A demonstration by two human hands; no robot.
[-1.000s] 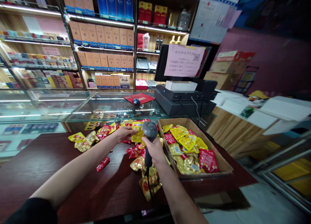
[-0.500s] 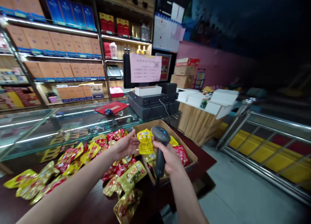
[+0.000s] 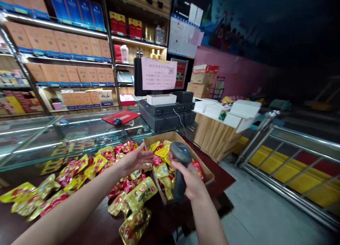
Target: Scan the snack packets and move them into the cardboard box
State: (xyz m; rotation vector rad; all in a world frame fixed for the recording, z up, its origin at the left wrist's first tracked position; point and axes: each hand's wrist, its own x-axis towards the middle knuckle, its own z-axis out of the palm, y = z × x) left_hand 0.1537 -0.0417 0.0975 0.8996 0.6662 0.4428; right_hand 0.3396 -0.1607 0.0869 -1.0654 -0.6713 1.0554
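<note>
One scanner (image 3: 180, 167) in the right hand (image 3: 189, 177) — left hand (image 3: 136, 160) empty, fingers spread — snack packets (image 3: 138, 195) below.

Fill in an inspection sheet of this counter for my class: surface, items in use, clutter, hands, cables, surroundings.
Surface: dark red tabletop, beside a glass counter.
Items in use: handheld scanner; open carton holding shiny packets.
Clutter: loose packets heaped left of the carton; mouse on a red mat.
Left hand: open, no packet held.
Right hand: grips the scanner.
Cables: pale cable hanging from the black unit; scanner's cord unclear.
Surroundings: stocked shelves behind; metal railing at right.
</note>
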